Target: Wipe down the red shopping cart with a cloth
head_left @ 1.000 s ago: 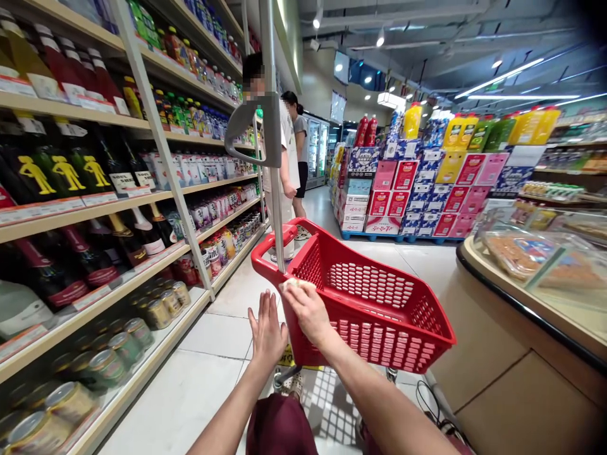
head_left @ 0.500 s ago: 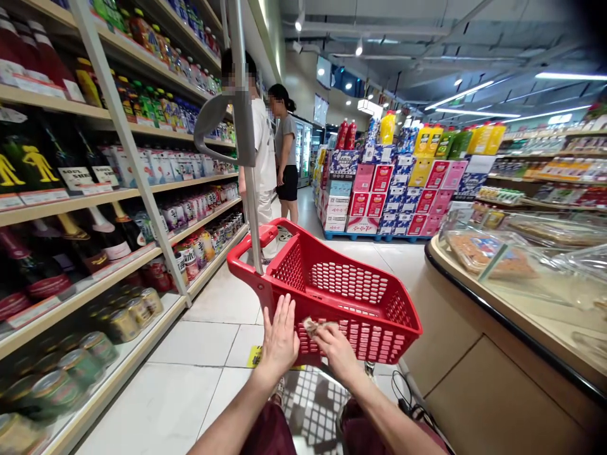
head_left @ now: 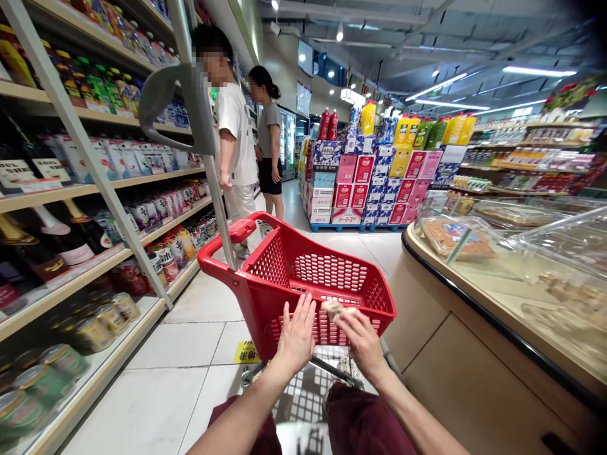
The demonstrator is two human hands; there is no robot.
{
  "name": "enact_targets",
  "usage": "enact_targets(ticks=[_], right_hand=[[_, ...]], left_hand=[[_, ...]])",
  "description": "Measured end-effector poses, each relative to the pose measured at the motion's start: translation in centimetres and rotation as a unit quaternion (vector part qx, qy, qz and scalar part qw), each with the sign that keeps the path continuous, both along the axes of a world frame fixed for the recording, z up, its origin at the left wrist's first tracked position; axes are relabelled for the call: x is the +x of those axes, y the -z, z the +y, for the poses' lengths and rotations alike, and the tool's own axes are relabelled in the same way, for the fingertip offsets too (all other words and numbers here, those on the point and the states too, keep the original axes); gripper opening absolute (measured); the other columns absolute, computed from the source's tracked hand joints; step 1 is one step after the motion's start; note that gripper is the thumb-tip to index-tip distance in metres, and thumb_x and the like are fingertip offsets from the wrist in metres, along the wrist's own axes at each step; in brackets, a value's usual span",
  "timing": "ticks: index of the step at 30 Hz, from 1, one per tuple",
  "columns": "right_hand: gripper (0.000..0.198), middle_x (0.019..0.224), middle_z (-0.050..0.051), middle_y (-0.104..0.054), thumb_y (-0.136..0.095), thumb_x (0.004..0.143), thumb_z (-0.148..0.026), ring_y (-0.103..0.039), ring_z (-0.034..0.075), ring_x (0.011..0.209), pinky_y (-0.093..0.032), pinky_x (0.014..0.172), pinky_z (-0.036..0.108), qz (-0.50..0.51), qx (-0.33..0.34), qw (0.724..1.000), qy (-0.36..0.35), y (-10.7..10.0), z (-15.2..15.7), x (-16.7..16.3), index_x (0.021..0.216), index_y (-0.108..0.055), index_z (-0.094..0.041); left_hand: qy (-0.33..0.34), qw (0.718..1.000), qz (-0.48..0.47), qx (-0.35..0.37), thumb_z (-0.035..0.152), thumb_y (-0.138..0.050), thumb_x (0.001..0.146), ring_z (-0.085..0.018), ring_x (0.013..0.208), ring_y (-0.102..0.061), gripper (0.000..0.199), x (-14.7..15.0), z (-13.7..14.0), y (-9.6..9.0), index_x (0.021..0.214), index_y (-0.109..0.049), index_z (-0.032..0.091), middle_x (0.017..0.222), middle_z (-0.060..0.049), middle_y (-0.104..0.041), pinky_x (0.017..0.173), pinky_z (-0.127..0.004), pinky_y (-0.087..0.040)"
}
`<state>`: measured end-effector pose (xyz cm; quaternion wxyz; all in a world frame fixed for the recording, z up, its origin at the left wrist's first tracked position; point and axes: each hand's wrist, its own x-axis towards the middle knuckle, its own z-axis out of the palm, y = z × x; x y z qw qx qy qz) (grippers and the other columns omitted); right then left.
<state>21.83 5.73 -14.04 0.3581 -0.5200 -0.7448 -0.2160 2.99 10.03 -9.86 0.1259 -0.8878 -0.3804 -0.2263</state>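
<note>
Two shoppers [head_left: 246, 133] beside stocked shelves [head_left: 85, 189]

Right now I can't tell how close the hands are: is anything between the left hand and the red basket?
Nothing visible. The left hand lies flat against the near wall of the red basket. The right hand pinches a small crumpled wad at its rim.

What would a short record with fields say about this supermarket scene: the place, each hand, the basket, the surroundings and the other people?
Place: supermarket aisle.
Left hand: open, flat against the near wall of the red perforated plastic trolley basket.
Right hand: pinches a small crumpled pale cloth at the basket's near rim.
Basket handle: grey plastic handle, raised upright.
Left side: shelves of bottles and tins.
Right side: curved counter with wrapped food.
Others: two people standing further down the aisle.
</note>
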Motion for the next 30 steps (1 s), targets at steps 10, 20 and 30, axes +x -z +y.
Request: enact_targets(ticks=[10, 20, 30], right_hand=[[0.037, 0.103, 0.004, -0.062, -0.036, 0.081, -0.008, -0.049, 0.018, 0.101, -0.046, 0.085, 0.035, -0.004, -0.044, 0.999, 0.020, 2.0, -1.8, 4.1, 0.104, -0.061, -0.024], [0.038, 0.101, 0.005, -0.061, -0.036, 0.079, -0.006, -0.048, 0.018, 0.101, -0.047, 0.083, 0.035, 0.017, -0.032, 0.998, 0.052, 2.9, -2.6, 6.3, 0.101, -0.061, -0.025], [0.036, 0.100, 0.005, -0.058, -0.035, 0.080, -0.010, -0.050, 0.018, 0.096, -0.049, 0.075, 0.032, 0.093, -0.048, 0.987, 0.118, 4.3, -4.3, 9.3, 0.097, -0.062, -0.028]], left_hand=[[0.058, 0.997, 0.053, -0.024, 0.011, -0.038, 0.070, -0.021, 0.133, -0.003, 0.068, 4.4, -1.4, 1.1, 0.135, -0.019, 0.010, 0.144, -0.010, -0.016, 0.105, -0.051, -0.009], [0.080, 0.994, 0.071, -0.031, 0.010, -0.037, 0.068, -0.021, 0.133, -0.002, 0.069, 6.3, -1.2, 1.1, 0.135, -0.018, 0.009, 0.145, -0.010, -0.013, 0.105, -0.051, -0.009], [-0.028, 1.000, 0.015, 0.001, 0.013, -0.041, 0.068, -0.024, 0.131, -0.019, 0.063, 2.9, 2.7, -2.4, 0.130, -0.031, 0.010, 0.140, -0.012, -0.029, 0.105, -0.052, -0.009]])
